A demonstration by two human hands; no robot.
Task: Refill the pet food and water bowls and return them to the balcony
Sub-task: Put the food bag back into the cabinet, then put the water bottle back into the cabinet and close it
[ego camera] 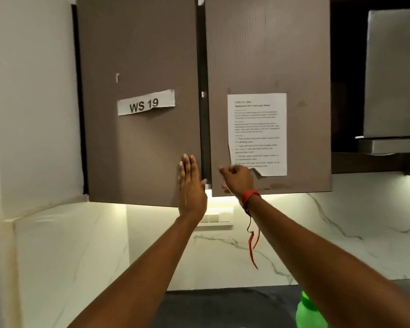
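Two brown doors of a wall cabinet fill the view. My left hand (190, 185) lies flat, fingers straight, against the lower right corner of the left door (140, 143), which carries a "WS 19" label (146, 102). My right hand (237, 179) is curled against the lower left part of the right door (270, 55), just below a taped printed sheet (257, 133); a red thread is tied round that wrist. A narrow dark gap shows between the doors. No bowls are in view.
A green plastic bottle (309, 313) stands on the dark counter (223, 306) at the bottom, partly behind my right forearm. A steel chimney hood (393, 79) hangs at the right. White marble backsplash (341, 233) with a switch plate (217, 218) lies under the cabinet.
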